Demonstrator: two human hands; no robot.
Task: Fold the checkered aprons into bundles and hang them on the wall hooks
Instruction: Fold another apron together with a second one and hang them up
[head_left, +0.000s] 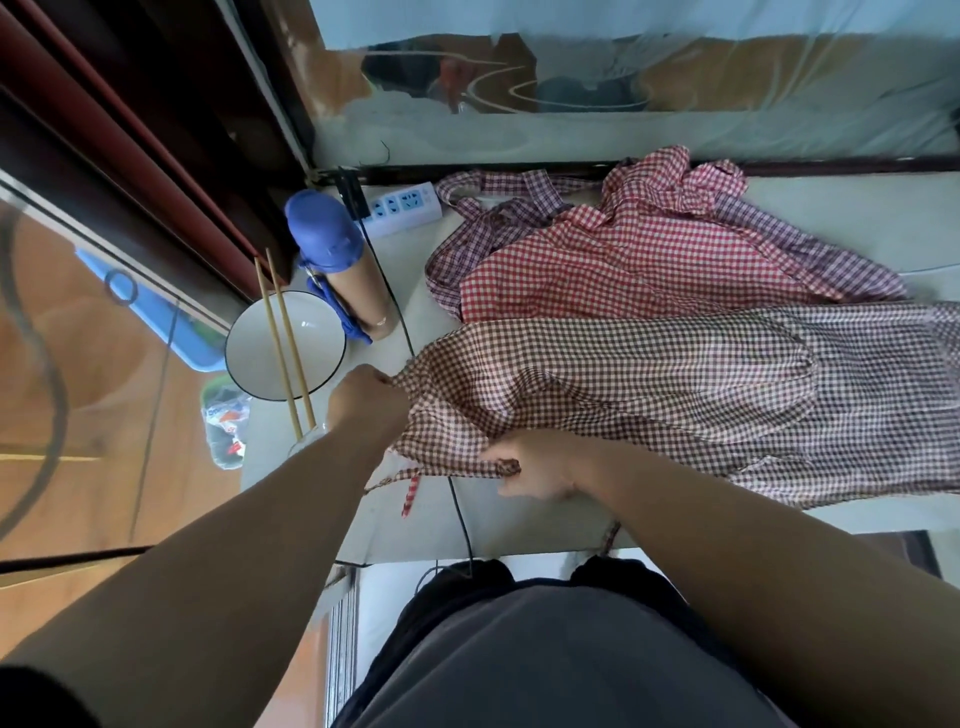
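A brown-checkered apron (649, 384) lies spread across the white table (857, 218), reaching to the right edge of view. My left hand (366, 397) grips its upper left corner in a fist. My right hand (535, 465) pinches the folded near edge of the same apron, and a strap hangs from it over the table's front edge. Behind it lies a red-checkered apron (623, 260), crumpled, with its straps bunched toward the back. No wall hooks are in view.
At the table's left end stand a white bowl (270, 358) with chopsticks (285, 343) across it, a bottle with a blue lid (332, 249) and a white power strip (402, 205). A black cable (460, 514) runs over the front edge. A plastic-covered wall stands behind.
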